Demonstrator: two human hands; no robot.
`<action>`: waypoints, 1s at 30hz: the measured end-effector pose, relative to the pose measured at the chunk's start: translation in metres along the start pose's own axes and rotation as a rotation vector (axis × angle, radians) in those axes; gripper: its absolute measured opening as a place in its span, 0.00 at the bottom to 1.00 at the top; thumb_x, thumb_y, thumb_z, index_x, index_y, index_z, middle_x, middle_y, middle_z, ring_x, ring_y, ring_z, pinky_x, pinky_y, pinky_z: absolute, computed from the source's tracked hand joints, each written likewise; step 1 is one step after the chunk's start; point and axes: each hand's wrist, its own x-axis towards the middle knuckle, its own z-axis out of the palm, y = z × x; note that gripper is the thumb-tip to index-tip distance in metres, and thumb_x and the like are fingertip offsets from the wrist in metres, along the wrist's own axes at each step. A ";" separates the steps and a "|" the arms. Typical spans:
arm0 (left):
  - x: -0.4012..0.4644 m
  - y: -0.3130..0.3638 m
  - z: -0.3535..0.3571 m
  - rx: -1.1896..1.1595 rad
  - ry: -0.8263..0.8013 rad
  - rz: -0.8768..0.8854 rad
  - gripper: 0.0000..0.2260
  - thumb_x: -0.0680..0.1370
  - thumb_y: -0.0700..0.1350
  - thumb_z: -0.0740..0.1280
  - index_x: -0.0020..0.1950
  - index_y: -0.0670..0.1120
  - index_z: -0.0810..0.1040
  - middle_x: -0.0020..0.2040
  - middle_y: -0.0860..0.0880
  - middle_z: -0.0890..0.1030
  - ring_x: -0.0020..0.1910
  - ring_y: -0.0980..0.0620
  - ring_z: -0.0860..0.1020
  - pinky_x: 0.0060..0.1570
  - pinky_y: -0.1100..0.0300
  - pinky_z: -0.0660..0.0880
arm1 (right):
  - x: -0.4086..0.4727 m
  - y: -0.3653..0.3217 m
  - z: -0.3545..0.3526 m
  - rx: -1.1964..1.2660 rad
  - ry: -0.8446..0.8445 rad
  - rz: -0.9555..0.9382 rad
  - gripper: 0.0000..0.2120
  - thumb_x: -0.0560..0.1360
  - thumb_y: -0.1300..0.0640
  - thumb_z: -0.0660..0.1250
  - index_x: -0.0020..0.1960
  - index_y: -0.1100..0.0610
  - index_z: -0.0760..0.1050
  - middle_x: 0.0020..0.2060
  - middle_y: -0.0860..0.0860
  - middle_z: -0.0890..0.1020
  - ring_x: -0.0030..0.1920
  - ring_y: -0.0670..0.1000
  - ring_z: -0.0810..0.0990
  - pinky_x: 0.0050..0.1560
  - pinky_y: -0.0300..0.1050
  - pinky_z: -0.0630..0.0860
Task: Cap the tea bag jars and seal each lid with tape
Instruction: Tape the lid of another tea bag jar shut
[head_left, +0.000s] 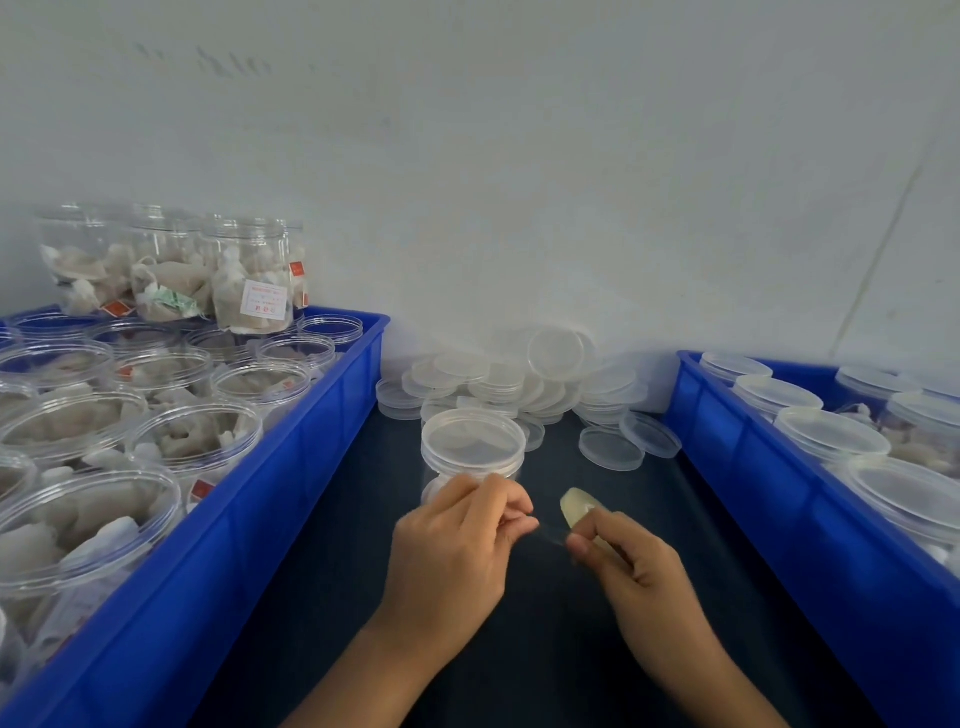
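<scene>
Soft even light, slight blur, bowed edges

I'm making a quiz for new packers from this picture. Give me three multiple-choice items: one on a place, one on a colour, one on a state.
1. Where is the heap of loose lids?
A. against the wall between the crates
B. in the left crate
C. on a shelf

2. What colour are the crates?
A. green
B. blue
C. red

3. The jar in front of the hands is
A. tipped over
B. open
C. capped

Answers: 1 A, the lids lie at the wall; 2 B, both are blue; 3 C, a lid sits on it while the left hand and right hand stretch tape.
</scene>
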 end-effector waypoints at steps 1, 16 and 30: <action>0.001 0.000 -0.001 0.017 0.041 0.017 0.06 0.76 0.49 0.68 0.49 0.48 0.75 0.40 0.53 0.81 0.39 0.58 0.79 0.36 0.64 0.77 | 0.000 -0.001 0.002 0.016 0.020 -0.020 0.08 0.77 0.54 0.65 0.39 0.49 0.73 0.39 0.45 0.76 0.36 0.44 0.72 0.37 0.37 0.68; -0.009 -0.015 0.010 -0.650 -0.115 -0.718 0.43 0.60 0.59 0.80 0.67 0.69 0.58 0.62 0.56 0.76 0.60 0.62 0.76 0.56 0.66 0.73 | -0.001 -0.008 0.001 0.016 0.205 -0.103 0.08 0.75 0.52 0.66 0.37 0.46 0.77 0.39 0.44 0.77 0.40 0.47 0.76 0.39 0.43 0.74; -0.004 0.010 0.010 -0.696 -0.250 -0.681 0.41 0.64 0.66 0.72 0.70 0.77 0.52 0.61 0.79 0.66 0.57 0.67 0.75 0.50 0.65 0.73 | 0.002 -0.039 -0.007 0.266 0.272 -0.125 0.08 0.66 0.40 0.64 0.35 0.41 0.78 0.43 0.50 0.76 0.42 0.44 0.75 0.44 0.28 0.72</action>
